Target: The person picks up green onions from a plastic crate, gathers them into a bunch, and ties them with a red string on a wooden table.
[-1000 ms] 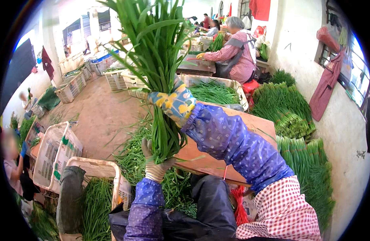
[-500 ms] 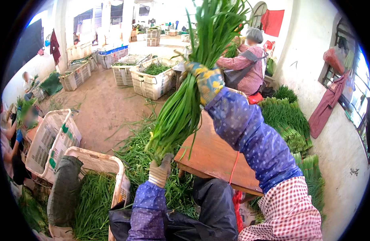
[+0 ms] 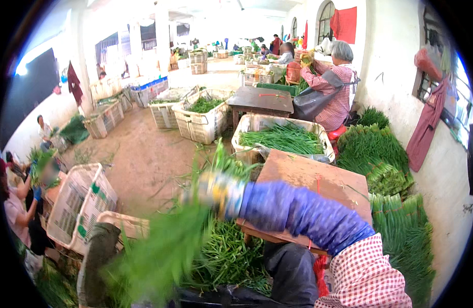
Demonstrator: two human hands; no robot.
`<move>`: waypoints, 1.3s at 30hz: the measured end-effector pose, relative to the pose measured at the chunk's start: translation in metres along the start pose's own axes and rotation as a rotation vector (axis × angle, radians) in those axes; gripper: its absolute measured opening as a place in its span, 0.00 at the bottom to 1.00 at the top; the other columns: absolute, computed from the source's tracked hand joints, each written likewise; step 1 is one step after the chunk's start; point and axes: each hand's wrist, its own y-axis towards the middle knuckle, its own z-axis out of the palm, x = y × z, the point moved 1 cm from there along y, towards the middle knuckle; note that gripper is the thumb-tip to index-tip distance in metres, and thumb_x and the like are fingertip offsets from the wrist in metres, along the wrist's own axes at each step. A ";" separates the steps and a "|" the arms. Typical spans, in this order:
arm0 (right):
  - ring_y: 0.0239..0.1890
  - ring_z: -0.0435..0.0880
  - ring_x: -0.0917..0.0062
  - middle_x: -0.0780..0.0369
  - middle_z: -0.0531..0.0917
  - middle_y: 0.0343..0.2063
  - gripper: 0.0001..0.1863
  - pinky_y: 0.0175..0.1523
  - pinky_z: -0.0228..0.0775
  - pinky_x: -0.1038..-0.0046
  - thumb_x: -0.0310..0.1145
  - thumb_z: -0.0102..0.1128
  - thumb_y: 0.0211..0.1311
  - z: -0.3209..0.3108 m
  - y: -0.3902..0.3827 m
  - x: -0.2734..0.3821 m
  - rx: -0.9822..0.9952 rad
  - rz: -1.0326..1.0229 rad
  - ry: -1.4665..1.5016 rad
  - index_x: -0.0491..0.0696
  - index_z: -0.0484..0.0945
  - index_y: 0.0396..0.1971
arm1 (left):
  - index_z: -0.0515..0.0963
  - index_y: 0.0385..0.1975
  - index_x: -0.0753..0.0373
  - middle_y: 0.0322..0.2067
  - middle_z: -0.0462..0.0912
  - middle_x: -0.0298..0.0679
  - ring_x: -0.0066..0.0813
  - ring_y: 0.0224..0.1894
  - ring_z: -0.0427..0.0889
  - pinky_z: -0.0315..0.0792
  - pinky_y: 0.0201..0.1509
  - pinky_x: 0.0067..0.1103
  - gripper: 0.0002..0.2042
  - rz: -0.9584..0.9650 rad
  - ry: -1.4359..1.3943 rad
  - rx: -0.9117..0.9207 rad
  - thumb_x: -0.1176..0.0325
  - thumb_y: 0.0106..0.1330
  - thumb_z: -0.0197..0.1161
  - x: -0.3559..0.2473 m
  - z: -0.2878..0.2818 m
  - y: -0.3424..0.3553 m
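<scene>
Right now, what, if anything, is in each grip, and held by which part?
The gloved right grip holds a bunch of long-leaved greens partway along its length; motion blur hides the exact spot. The left grip is not visible.

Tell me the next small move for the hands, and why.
Probably steady the green bunch with the right hand: both look blurred, the bunch hangs splayed toward the lower left, and no left hand shows in support.

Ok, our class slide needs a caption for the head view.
Gloved right hand grips a motion-blurred bunch of chive-like greens beside a wooden table, with green bundles piled along the wall.
</scene>
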 end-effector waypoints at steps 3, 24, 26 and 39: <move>0.24 0.77 0.68 0.65 0.75 0.19 0.08 0.28 0.69 0.66 0.36 0.54 0.47 0.027 -0.005 0.084 -0.019 -0.228 0.014 0.55 0.71 0.30 | 0.72 0.49 0.62 0.39 0.80 0.46 0.35 0.41 0.80 0.75 0.45 0.32 0.26 0.135 -0.648 -0.006 0.64 0.47 0.68 -0.025 0.025 -0.035; 0.65 0.60 0.64 0.54 0.59 0.64 0.55 0.67 0.54 0.57 0.71 0.50 0.46 0.150 -0.102 0.221 -0.904 0.813 2.717 0.45 0.49 0.66 | 0.71 0.54 0.62 0.52 0.75 0.41 0.32 0.54 0.73 0.67 0.59 0.31 0.32 0.002 -0.483 0.103 0.72 0.44 0.72 -0.007 0.121 -0.187; 0.61 0.67 0.63 0.51 0.62 0.62 0.51 0.64 0.59 0.58 0.68 0.50 0.50 0.137 -0.102 0.215 -0.832 0.645 2.773 0.47 0.51 0.66 | 0.71 0.54 0.62 0.52 0.76 0.41 0.32 0.53 0.73 0.67 0.58 0.30 0.33 -0.075 -0.483 0.132 0.71 0.42 0.72 0.008 0.137 -0.205; 0.14 0.63 0.83 0.70 0.64 0.12 0.14 0.16 0.56 0.75 0.43 0.51 0.65 0.174 -0.121 0.125 -0.404 1.651 1.821 0.47 0.72 0.35 | 0.74 0.51 0.64 0.47 0.79 0.38 0.29 0.48 0.76 0.72 0.51 0.28 0.32 -0.194 -0.780 0.214 0.70 0.40 0.75 0.067 0.198 -0.211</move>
